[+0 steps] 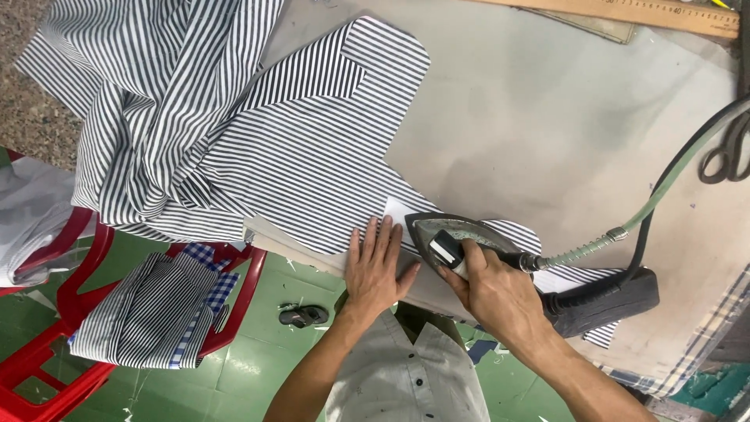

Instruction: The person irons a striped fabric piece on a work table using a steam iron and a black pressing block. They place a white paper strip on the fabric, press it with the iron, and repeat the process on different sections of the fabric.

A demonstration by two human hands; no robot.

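So the iron (461, 238) is parked on the near edge of the striped fabric piece (312, 148), right at the front of the tabletop (531, 133); my right hand (492, 293) is wrapped round its handle, fingers fully closed on it, nose of the iron pointing left toward my other hand. My left hand (376, 266) is flat on the cloth just beside the iron's tip, fingers spread and holding nothing; looks to me like it's there to pin the fabric and keep the edge from shifting under the soleplate. A bit of white paper or lining (394, 212) peeks out just beyond my left fingers, touching the stripes; can't tell if it runs under the cloth.

The rest of the striped piece fans away across the tabletop and bunches in folds over the far left corner; probably just shoved out of the way. The iron's steam hose (664, 184) arcs off to the right, clear of the cloth; a dark rest pad (605, 301) sits right behind my right hand. Scissors (730, 152) at the right edge, a wooden ruler (641, 12) along the far edge. Down on the green floor (258, 367): a red chair (74, 309) with folded striped and checked cloth (156, 312), plus a sandal (305, 316).
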